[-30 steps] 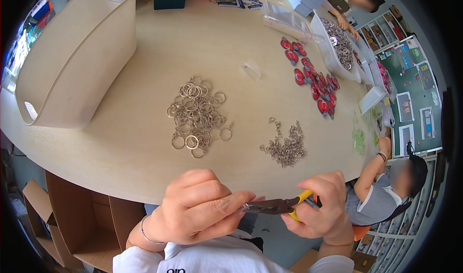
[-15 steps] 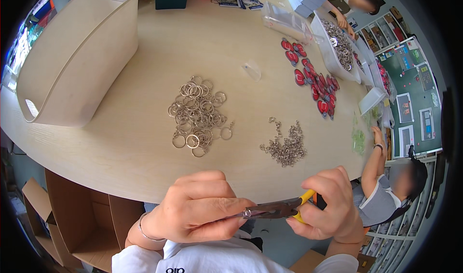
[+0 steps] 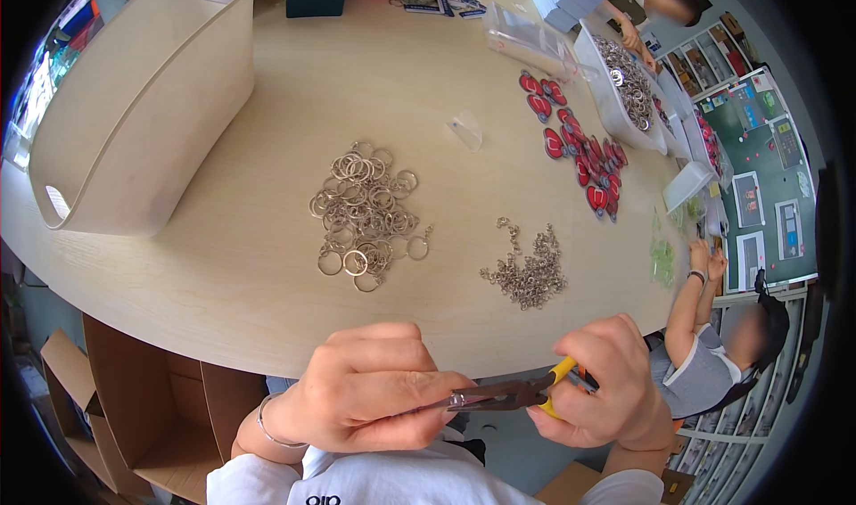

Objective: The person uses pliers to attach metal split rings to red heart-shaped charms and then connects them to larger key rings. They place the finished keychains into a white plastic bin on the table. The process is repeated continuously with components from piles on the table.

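Pinching a small, mostly hidden piece [image 3: 457, 399] between thumb and fingers of the left hand [image 3: 370, 394], right at the tips of the pliers [image 3: 513, 395]. At three o'clock from there, clasping the yellow handles [image 3: 563, 369] with curled fingers of the right hand [image 3: 606, 385]. Outward on the table [image 3: 223, 282]: at eleven, heaped key rings [image 3: 358, 211]; at one, piled metal links [image 3: 535, 273], then red charms [image 3: 571, 135].

Left fingertips eased back from the plier tips.
Against a second ago: left hand [image 3: 370, 389] bares more of the pliers [image 3: 504, 396], nose now lower; right hand [image 3: 611, 385] slightly farther out to the right. Co-worker [image 3: 709, 371], right side: two hands [image 3: 698, 255] visible, formerly one.
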A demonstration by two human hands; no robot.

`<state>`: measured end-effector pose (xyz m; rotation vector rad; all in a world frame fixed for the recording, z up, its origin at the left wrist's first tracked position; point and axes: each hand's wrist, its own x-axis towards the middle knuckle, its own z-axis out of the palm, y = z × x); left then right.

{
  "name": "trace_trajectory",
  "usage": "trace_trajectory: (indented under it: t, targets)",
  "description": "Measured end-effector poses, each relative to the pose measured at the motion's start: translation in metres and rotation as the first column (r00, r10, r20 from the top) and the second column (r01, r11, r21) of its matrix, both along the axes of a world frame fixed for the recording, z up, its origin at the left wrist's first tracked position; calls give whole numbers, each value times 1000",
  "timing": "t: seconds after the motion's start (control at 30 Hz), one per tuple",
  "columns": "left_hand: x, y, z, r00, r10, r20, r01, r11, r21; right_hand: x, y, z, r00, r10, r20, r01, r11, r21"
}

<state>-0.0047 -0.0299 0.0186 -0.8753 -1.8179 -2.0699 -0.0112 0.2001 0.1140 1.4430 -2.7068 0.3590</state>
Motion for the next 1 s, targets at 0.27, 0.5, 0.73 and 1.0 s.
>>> trace_trajectory:
  t: [0.27,0.5,0.73,1.0]
  targets:
    - [2,0,0,1000,9,7,-9,1000,3,2,2,-8,998,17,-58,-20,999,-38]
    - [6,1,8,1000,23,-19,-22,999,28,2,2,-19,999,-11,-51,12,1000,25]
    - [11,-3,2,881,393,-262,-465,818,-337,7,5,-10,971,-233,52,238,961,-143]
    - [14,2,5,788,453,-417,-605,698,-383,20,-10,-32,988,-149,24,151,977,-147]
